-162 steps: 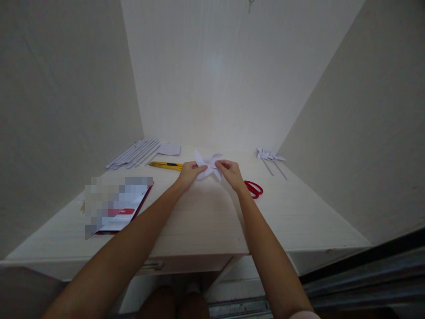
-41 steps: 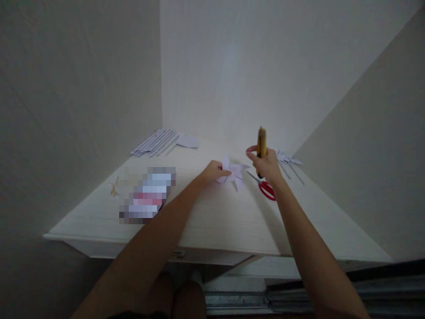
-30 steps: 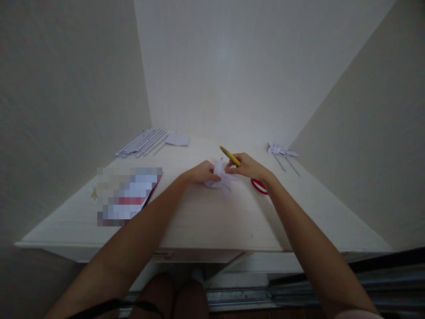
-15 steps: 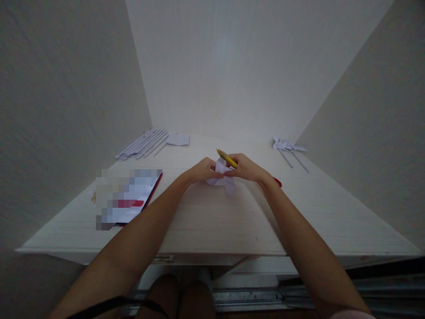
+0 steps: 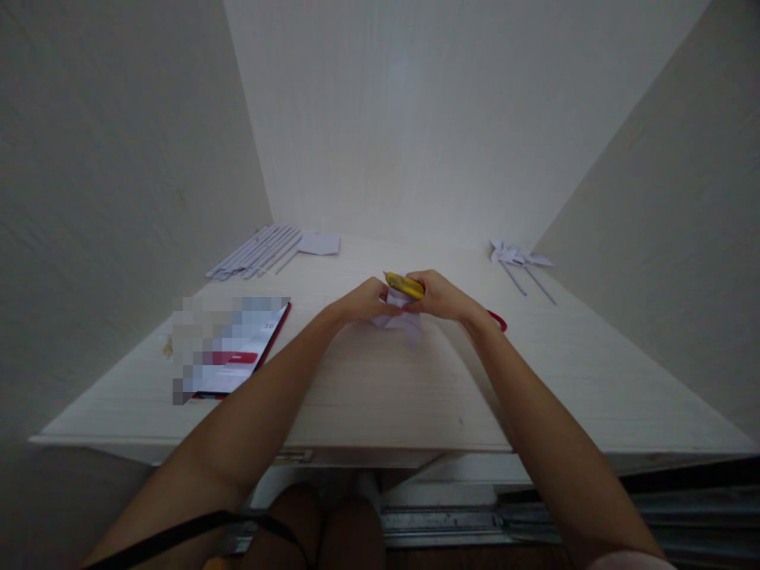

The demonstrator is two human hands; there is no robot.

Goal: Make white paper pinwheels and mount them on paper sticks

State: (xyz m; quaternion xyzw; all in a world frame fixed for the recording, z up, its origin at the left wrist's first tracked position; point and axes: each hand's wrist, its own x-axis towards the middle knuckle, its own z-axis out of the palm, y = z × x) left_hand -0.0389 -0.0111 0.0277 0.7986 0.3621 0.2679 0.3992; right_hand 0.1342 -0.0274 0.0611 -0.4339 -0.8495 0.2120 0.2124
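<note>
Both my hands meet over the middle of the table around a folded white paper [image 5: 409, 321], whose loose flaps hang below my fingers. Its left side is pinched by my left hand [image 5: 368, 301]. Closed around a yellow cutter knife [image 5: 404, 285], my right hand [image 5: 438, 296] also has its thumb at the paper. The cutter's thin tip points left, above the paper. My fingers hide the middle of the fold, so I cannot tell whether the tip touches it.
Rolled paper sticks [image 5: 258, 252] and a flat paper piece [image 5: 319, 243] lie back left. Paper pinwheels on sticks [image 5: 515, 257] lie back right. A tablet [image 5: 237, 372], partly blurred, is by my left forearm. Part of a red loop [image 5: 497, 320] shows beside my right wrist.
The yellow cutter has turned in my right hand, tipping lower and flatter over the paper with its broad side showing. Both hands stay in nearly the same place.
</note>
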